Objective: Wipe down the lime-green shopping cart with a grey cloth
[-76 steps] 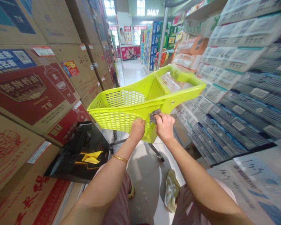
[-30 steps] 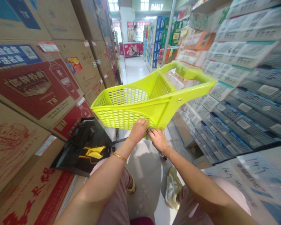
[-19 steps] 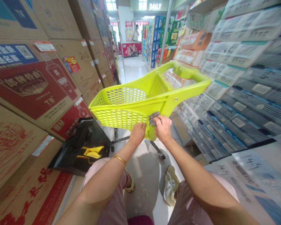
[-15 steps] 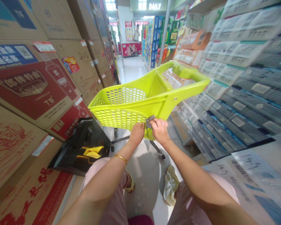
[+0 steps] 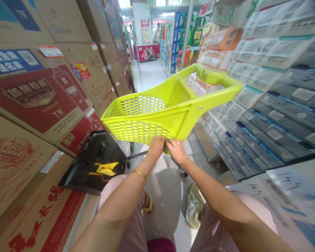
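A lime-green plastic shopping cart (image 5: 185, 120) stands sideways before me, its basket to the left and its handle up at the right. My left hand (image 5: 156, 147) is closed at the basket's lower edge, its fingertips curled against the cart and partly hidden. Close beside it, my right hand (image 5: 177, 150) is closed over a crumpled grey cloth (image 5: 166, 144), pressed to the low part of the cart's side. Only a small piece of cloth shows between the two hands. A dark caster (image 5: 183, 171) shows below my right hand.
Stacked cartons (image 5: 39, 98) wall the left side. A black bag (image 5: 94, 168) with a yellow piece on it stands against them. Wrapped packs (image 5: 273, 122) are piled along the right. Down the aisle, a person (image 5: 157, 33) stands by a red counter (image 5: 147, 52).
My hands have drawn closer together and the right one has moved slightly down with the cloth, which is now more covered. The view has shifted a little, and the cart appears slightly further right.
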Motion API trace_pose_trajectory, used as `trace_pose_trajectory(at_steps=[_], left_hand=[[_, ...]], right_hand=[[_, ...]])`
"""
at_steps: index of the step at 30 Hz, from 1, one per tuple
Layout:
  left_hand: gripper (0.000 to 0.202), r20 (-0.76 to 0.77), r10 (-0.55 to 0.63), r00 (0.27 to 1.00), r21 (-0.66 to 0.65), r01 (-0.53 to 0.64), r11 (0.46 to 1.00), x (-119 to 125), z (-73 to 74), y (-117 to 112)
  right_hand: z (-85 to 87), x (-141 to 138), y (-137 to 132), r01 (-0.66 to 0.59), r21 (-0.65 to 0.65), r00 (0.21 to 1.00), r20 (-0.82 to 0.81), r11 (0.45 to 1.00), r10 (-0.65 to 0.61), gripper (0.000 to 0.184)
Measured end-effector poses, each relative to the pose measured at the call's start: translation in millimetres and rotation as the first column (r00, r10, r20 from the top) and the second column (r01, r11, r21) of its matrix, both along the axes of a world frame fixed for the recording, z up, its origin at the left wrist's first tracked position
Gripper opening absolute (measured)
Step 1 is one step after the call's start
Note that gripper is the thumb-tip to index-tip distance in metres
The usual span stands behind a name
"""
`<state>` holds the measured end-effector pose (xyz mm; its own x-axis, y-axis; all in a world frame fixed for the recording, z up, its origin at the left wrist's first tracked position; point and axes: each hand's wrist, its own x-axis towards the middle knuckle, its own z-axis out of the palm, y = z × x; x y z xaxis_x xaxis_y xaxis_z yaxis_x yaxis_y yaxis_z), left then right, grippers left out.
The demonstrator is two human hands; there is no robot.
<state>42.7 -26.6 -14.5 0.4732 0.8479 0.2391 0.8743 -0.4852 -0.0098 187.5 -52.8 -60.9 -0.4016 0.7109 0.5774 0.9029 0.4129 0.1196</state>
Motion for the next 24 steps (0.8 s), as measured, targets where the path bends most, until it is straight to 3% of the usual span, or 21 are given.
trace_pose_trajectory(at_steps=[5, 8, 18, 24], left_hand=[[0.030, 0.058, 0.006, 0.998, -0.029, -0.005, 1.000, 1.4, -2.4, 2.6], [0.031, 0.079, 0.010, 0.997, -0.040, -0.007, 0.999, 2.1, -2.9, 3.2], [0.021, 0.040, -0.004, 0.999, -0.009, 0.004, 1.000, 0.4, 0.5, -2.0], [0.024, 0.021, 0.007, 1.000, -0.007, -0.007, 1.000, 2.1, -1.1, -3.5]], right_hand=[[31.0, 1.6, 10.2, 0.082, 0.190, 0.989, -0.135, 0.978, -0.056, 0.026], [36.4, 1.2, 11.5, 0.109, 0.211, 0.984, -0.158, 0.971, -0.077, 0.027], [-17.7, 0.4, 1.5, 0.008, 0.051, 1.000, 0.016, 0.999, -0.009, 0.025], [-28.6, 0.0, -3.8, -0.054, -0.024, 0.992, 0.112, 0.998, 0.057, 0.021]])
